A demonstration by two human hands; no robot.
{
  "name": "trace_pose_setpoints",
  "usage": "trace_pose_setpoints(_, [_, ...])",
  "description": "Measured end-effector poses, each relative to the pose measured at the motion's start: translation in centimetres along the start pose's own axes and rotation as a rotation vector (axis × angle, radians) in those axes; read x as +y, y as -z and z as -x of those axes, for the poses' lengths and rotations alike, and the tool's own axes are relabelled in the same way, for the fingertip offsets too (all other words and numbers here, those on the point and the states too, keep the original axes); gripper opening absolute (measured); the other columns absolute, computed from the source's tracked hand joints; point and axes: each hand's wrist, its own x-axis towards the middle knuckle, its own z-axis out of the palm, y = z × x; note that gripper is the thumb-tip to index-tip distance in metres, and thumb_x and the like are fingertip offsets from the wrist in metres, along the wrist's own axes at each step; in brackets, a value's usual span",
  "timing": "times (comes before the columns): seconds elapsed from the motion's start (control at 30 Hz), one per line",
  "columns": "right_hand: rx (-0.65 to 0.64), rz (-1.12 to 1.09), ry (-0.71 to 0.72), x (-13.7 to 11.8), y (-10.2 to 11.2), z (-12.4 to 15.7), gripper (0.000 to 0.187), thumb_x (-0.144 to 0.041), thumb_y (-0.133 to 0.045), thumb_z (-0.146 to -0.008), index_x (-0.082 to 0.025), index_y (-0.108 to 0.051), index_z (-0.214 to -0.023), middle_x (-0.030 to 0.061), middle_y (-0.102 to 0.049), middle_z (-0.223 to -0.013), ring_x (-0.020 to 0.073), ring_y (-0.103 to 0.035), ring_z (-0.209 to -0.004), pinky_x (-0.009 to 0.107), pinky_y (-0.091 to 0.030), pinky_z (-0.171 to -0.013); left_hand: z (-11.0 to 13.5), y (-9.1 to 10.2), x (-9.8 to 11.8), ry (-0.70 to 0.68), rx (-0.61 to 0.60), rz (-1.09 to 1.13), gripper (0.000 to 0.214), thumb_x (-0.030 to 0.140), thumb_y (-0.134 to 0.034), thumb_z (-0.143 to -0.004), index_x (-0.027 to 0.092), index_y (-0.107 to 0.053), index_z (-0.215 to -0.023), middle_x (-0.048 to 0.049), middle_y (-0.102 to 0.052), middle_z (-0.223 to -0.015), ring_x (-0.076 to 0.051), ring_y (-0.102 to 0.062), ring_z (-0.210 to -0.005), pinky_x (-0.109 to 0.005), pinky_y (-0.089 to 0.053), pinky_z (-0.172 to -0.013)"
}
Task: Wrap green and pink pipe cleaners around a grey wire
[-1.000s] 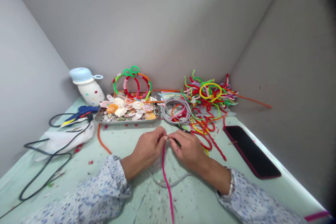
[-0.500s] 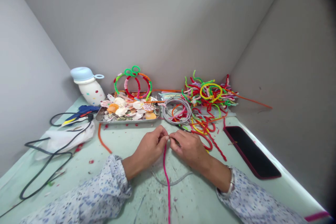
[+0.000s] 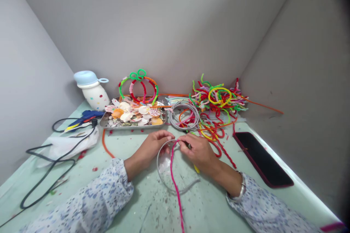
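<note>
A length of grey wire (image 3: 158, 169) curves into an open ring between my hands, its free end lying low on the right. My left hand (image 3: 151, 147) has thumb and forefinger together at the top of this ring, the other fingers curled below. My right hand (image 3: 198, 151) pinches the ring's top where a magenta pipe cleaner (image 3: 175, 178) meets the wire. From that pinch the pipe cleaner hangs across the ring toward the near table edge. Part of the wire's end is hidden by my right fingers.
Behind stand a metal tray (image 3: 133, 127) of seashells and a coil of grey wire (image 3: 184, 116). A pile of coloured pipe cleaners (image 3: 218, 98) lies back right, a phone (image 3: 262, 158) at right. At left are a bottle (image 3: 94, 94) and a black cable (image 3: 54, 162).
My left fingers have loosened and shifted slightly left from the right fingertips. The wire ring shows more fully now, and the pipe cleaner's lower end has swung a little right.
</note>
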Motion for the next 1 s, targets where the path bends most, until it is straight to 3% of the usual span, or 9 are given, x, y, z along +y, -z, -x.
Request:
trace_pose_setpoints(0.23, [-0.007,-0.075,-0.009,0.1,-0.1,0.1,0.016,-0.015,-0.054,-0.086,-0.02,-0.068,-0.091,0.0007,-0.068,-0.081,0.0144,-0.062,-0.075,0.025,-0.044,-0.069,0.4,-0.3,0.5,-0.013,-0.092,0.01,0.029,0.032,-0.073,-0.072,0.016,-0.058,-0.091,0.0022,-0.06,-0.07,-0.004,-0.046,-0.046,-0.017,-0.032,-0.047])
trace_pose_setpoints(0.53, [-0.051,-0.202,-0.11,-0.1,-0.4,0.1,0.016,-0.018,-0.053,-0.088,-0.021,-0.067,-0.095,0.002,-0.071,-0.089,0.0159,-0.066,-0.08,0.026,-0.049,-0.072,0.6,-0.7,-0.6,-0.328,0.078,-0.392,0.016,0.028,-0.06,-0.082,0.014,-0.064,-0.091,-0.006,-0.068,-0.086,-0.017,-0.061,-0.078,-0.027,-0.047,-0.071])
trace_pose_setpoints(1.0, [-0.027,-0.079,-0.038,-0.6,-0.3,0.5,0.016,-0.019,-0.049,-0.091,-0.021,-0.063,-0.099,0.0033,-0.07,-0.089,0.0169,-0.065,-0.08,0.027,-0.048,-0.073,1.3,-1.2,-0.5,-0.4,0.181,-0.643,0.02,0.025,-0.052,-0.084,0.015,-0.069,-0.087,-0.0044,-0.068,-0.076,-0.015,-0.059,-0.067,-0.023,-0.044,-0.063])
